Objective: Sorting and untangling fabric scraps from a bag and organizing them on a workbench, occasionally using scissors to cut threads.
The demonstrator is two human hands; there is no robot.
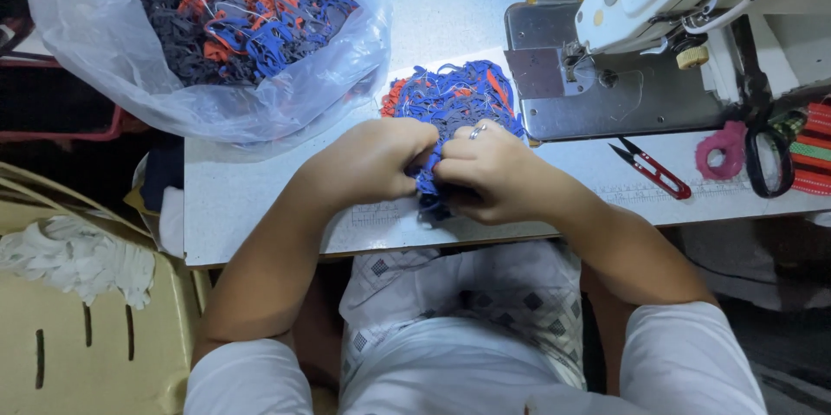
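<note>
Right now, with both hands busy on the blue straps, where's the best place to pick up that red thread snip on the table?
Probably the red handle of the thread snip, pinched across its sides from above. It lies flat on the white table, black blades toward the sewing machine, handle end toward the pink-handled scissors. The right hand is nearer.

**Blue, Orange and Grey at the Sewing Table**

The pile of straps (454,95) on the table (260,199) is mostly royal blue, mixed with orange and dark grey. The same three colours fill the clear plastic bag (104,77). The table is pale grey-white. The sewing machine (684,0) is cream with a silver metal plate. The snips (653,168) have red handles and black blades. The scissors (766,155) are black, beside a pink tape holder (723,151). A striped ribbon (814,151) shows red and green. The shorts (467,302) are white with small dark diamond checks. The chair (95,346) is pale yellow, holding white cloth (78,255).
</note>
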